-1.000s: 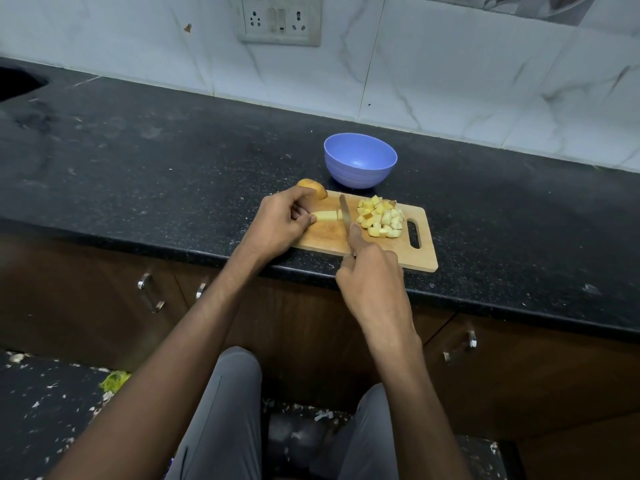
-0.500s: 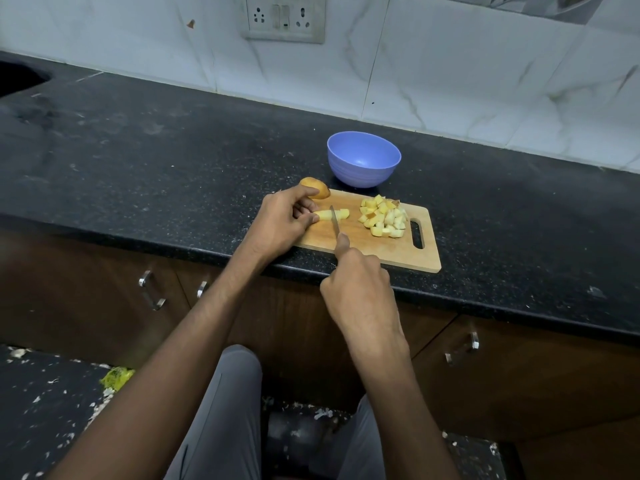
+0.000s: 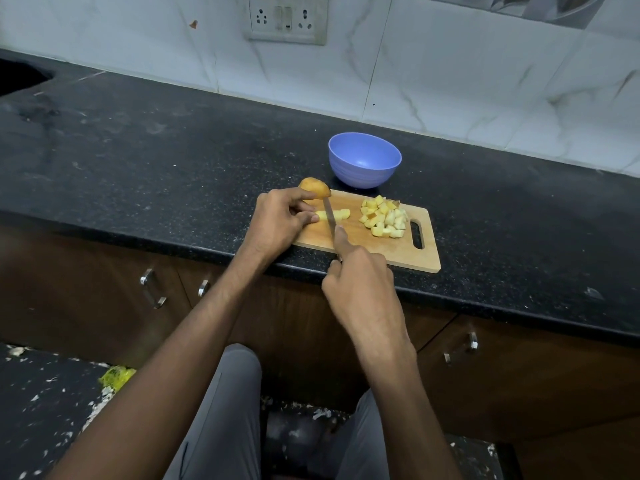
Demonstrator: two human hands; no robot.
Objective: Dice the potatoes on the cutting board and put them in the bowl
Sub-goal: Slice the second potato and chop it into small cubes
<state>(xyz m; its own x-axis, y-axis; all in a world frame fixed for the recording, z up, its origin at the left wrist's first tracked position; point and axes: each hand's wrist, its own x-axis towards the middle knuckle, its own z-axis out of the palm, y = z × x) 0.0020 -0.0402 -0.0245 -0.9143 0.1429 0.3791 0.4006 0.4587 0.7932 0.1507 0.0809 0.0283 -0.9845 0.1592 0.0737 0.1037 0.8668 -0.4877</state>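
Observation:
A wooden cutting board lies at the front edge of the black counter. My left hand pinches the left end of a pale potato strip lying on the board. My right hand grips a knife, index finger along its spine, and the blade crosses the strip. An uncut brown potato piece sits at the board's back left corner. A pile of several potato cubes lies on the board's right half. The blue bowl stands just behind the board and looks empty.
The black counter stretches left toward a dark sink opening. A marble-tiled wall with a socket panel rises behind. Brown cabinet doors with metal handles are below. My legs are in grey trousers.
The knife has shifted left along the strip, closer to my left fingers, leaving a cut piece at the strip's right end. My left hand stays on the strip.

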